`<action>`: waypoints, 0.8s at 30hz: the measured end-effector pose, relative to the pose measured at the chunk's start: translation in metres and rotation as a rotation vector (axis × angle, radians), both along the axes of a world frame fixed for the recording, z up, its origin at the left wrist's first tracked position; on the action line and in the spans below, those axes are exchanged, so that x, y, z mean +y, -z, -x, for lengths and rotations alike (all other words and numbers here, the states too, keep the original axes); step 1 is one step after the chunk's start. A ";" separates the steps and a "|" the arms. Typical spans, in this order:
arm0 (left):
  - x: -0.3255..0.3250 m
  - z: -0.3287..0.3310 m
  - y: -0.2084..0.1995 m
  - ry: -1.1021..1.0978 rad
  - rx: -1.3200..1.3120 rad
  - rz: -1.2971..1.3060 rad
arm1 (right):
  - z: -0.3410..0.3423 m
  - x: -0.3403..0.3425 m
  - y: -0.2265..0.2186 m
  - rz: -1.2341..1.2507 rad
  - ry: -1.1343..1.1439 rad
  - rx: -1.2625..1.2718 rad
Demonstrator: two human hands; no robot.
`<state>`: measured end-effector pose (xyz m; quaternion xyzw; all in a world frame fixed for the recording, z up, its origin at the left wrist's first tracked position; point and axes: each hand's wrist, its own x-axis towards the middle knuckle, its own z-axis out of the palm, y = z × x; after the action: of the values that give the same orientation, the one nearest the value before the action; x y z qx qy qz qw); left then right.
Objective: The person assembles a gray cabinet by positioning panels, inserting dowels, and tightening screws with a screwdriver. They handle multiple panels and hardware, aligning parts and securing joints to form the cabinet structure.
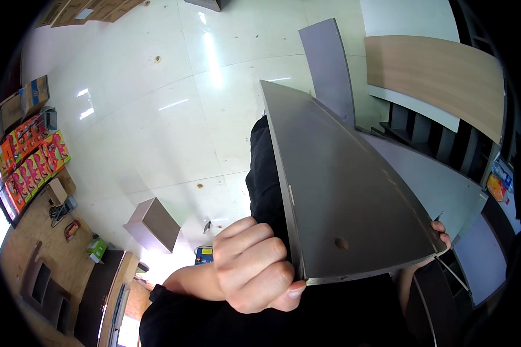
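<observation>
A long dark-grey board (341,179) stretches away from my body, its near end close to my chest. My left hand (255,266) is closed at its near left corner, the thumb pressed by the edge. Over the right edge curl the fingers of my right hand (441,234); most of that hand is hidden behind the board. A thin, dark, pen-like item (439,216) pokes up beside those fingers. The board's face has a round hole (341,243) near its near end. My dark-clothed leg (261,168) shows along its left side.
Another grey panel (330,69) lies beyond the board, and wood-toned and white panels (434,75) stand at the right. A small box-shaped piece (156,222) rests on the pale tiled floor (133,133). Colourful packages (37,168) and cardboard boxes (92,11) line the left and far left.
</observation>
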<state>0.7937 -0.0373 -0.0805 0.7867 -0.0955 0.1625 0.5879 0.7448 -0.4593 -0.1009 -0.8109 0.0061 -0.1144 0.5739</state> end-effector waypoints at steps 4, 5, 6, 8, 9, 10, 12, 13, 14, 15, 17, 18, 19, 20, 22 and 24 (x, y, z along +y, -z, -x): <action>0.002 0.005 0.004 -0.002 -0.002 0.054 | 0.013 -0.028 0.000 -0.060 -0.043 0.072; 0.003 0.008 0.005 -0.002 0.000 0.062 | 0.035 -0.072 0.007 -0.082 0.006 0.128; 0.002 0.009 0.005 0.007 -0.001 0.064 | 0.039 -0.077 0.010 -0.097 0.021 0.133; 0.000 0.012 0.006 0.036 0.014 0.067 | 0.026 -0.043 0.008 -0.114 0.009 0.091; 0.001 0.013 0.005 0.046 0.019 0.071 | 0.017 -0.028 0.004 -0.071 -0.036 0.056; 0.000 0.014 0.005 0.046 0.019 0.072 | 0.010 -0.012 0.000 -0.029 -0.076 0.018; -0.002 0.017 0.005 0.040 0.017 0.073 | 0.002 -0.007 -0.003 0.139 -0.191 -0.038; -0.003 0.019 0.005 0.029 0.017 0.061 | 0.003 -0.007 -0.003 0.036 -0.187 -0.009; -0.004 0.021 0.004 0.018 0.017 0.049 | 0.005 -0.008 -0.003 -0.068 -0.183 0.020; -0.005 0.023 0.003 0.009 0.017 0.037 | 0.008 -0.011 -0.003 -0.171 -0.178 0.050; -0.001 0.027 -0.001 0.019 0.046 -0.027 | 0.015 -0.024 0.000 -0.254 -0.175 0.097; 0.002 0.026 0.000 0.036 0.055 -0.041 | 0.025 -0.032 0.000 -0.280 -0.155 0.115; 0.001 0.028 -0.002 0.029 0.078 -0.058 | 0.032 -0.042 0.004 -0.153 -0.118 0.102; 0.000 0.034 -0.006 -0.009 0.093 -0.135 | 0.024 -0.040 0.008 -0.030 -0.101 0.083; -0.002 0.046 -0.008 -0.086 0.091 -0.236 | 0.022 -0.011 0.010 0.056 -0.109 0.001; 0.000 0.058 -0.006 -0.154 0.132 -0.206 | 0.024 -0.006 0.018 -0.003 -0.104 -0.035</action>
<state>0.7354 -0.0378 -0.0743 0.8569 -0.0122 0.1445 0.4946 0.7208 -0.4649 -0.1189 -0.8071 -0.0459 -0.0983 0.5803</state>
